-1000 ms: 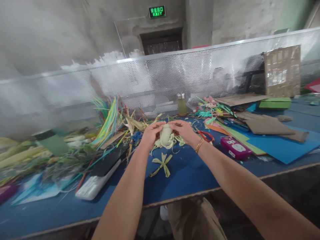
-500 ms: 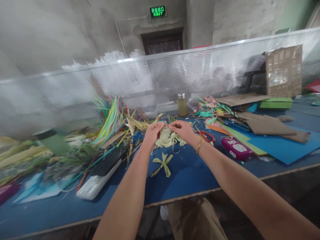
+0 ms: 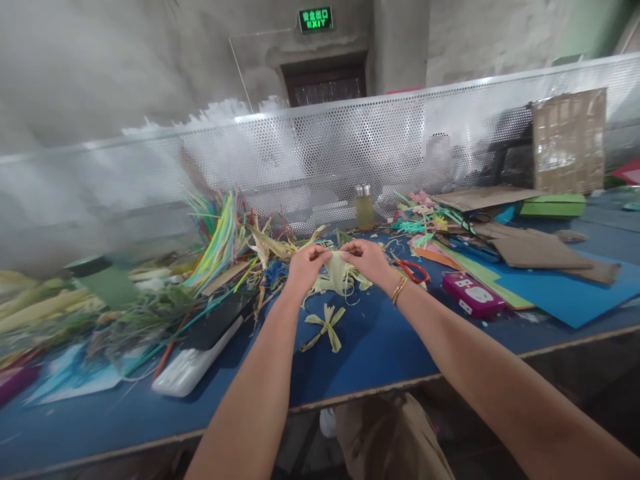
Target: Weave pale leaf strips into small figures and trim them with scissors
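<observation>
Both hands meet over the middle of the table, pinching a pale green corn husk (image 3: 339,272) by its top edge. My left hand (image 3: 307,265) grips it on one side, thumb and fingertips pressed together. On the other side my right hand (image 3: 367,261), with a gold bracelet at the wrist, pinches it the same way. The husk hangs down between them, in front of a pile of loose husk strips. Nearer to me, a star-shaped knot of husk strips (image 3: 327,328) lies on the blue table (image 3: 370,363).
Red-handled scissors (image 3: 414,271) and a magenta box (image 3: 473,295) lie to the right, with blue paper (image 3: 560,293) and cardboard (image 3: 535,248) beyond. Left are a white device (image 3: 197,360), colourful strips (image 3: 220,240) and dried plants. A glass jar (image 3: 364,210) stands near the perforated screen (image 3: 350,153).
The husk between my hands has come upright and now hangs more openly from my fingertips. Both hands have turned slightly; the things on the table have stayed put.
</observation>
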Available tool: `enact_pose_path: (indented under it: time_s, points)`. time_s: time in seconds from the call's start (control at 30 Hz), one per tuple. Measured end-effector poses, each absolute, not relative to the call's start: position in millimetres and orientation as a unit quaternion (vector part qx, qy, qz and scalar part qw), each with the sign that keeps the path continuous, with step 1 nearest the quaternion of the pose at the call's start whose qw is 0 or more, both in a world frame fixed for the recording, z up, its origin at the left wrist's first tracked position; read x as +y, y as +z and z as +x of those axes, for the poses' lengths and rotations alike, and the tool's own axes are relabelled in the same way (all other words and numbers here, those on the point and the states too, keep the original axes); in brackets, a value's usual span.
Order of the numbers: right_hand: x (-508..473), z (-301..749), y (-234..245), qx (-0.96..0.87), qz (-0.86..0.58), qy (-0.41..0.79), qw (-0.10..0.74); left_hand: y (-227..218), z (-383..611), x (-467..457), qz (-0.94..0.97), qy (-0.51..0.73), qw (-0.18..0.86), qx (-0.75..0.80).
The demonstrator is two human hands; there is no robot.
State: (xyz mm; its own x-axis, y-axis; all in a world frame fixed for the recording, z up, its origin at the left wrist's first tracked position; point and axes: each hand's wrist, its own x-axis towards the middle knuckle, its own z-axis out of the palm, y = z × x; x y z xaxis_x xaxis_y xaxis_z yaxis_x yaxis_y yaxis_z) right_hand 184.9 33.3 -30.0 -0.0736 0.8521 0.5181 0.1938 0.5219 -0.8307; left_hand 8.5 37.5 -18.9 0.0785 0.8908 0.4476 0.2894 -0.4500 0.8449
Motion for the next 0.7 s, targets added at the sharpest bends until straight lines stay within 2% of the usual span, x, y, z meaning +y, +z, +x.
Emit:
enact_pose_path:
  time_s: [0.47, 0.6, 0.7]
  points:
    - [35.4, 181.9, -31.0, -0.621, -0.392, 0.364, 0.573, -13.8, 11.7, 32.0, 0.696, 0.507, 0.274, 0.427]
    - [29.3, 182.7, -26.3, -0.621, -0.368, 0.412, 0.556, -11.9, 11.6, 29.6, 0.707, 0.495, 0.287, 0.415]
    - [28.5, 183.5, -25.5, -0.639, -0.370, 0.394, 0.547, -10.2, 11.5, 27.5, 0.718, 0.489, 0.279, 0.410]
